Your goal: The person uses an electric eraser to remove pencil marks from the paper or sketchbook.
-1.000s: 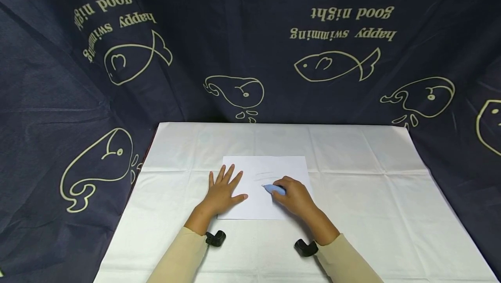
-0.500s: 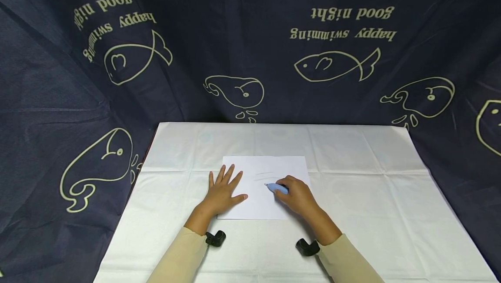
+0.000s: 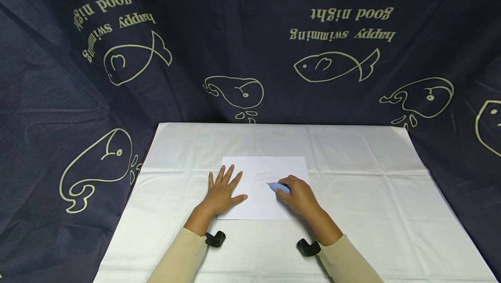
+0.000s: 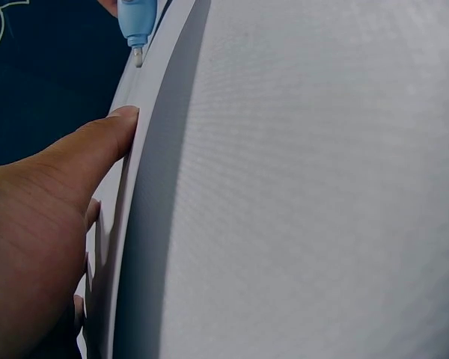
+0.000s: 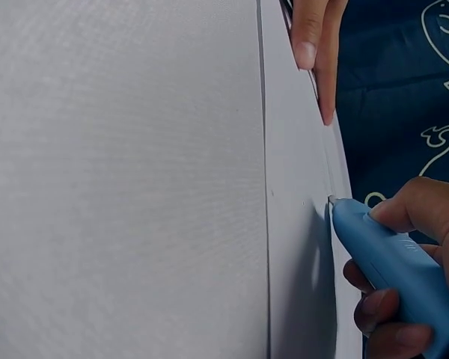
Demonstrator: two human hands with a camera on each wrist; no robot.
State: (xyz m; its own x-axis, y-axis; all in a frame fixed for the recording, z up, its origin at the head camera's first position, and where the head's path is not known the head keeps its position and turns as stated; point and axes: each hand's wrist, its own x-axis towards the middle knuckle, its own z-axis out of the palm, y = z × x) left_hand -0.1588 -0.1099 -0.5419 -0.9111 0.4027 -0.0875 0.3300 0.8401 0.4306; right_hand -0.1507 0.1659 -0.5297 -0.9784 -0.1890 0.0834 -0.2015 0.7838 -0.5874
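A white sheet of paper lies flat, with a few faint grey pencil lines near its middle. My left hand rests on the sheet's left side, fingers spread and thumb pointing inward. Over the right half, my right hand grips a light blue electric eraser, its small whitish tip pointing left, just below the lines. In the right wrist view, the thumb lies along the top of the blue body while the other fingers curl beneath. The left wrist view has the eraser's nozzle beyond my left thumb.
A creased white cloth covers the table under the paper. Behind and to the left hangs a dark blue curtain printed with fish and whales. Black wrist cameras sit on both wrists near the beige sleeves.
My right hand has shifted slightly right and a little away from me, carrying the electric eraser along just beneath the pencil lines. My left hand has stayed in place.
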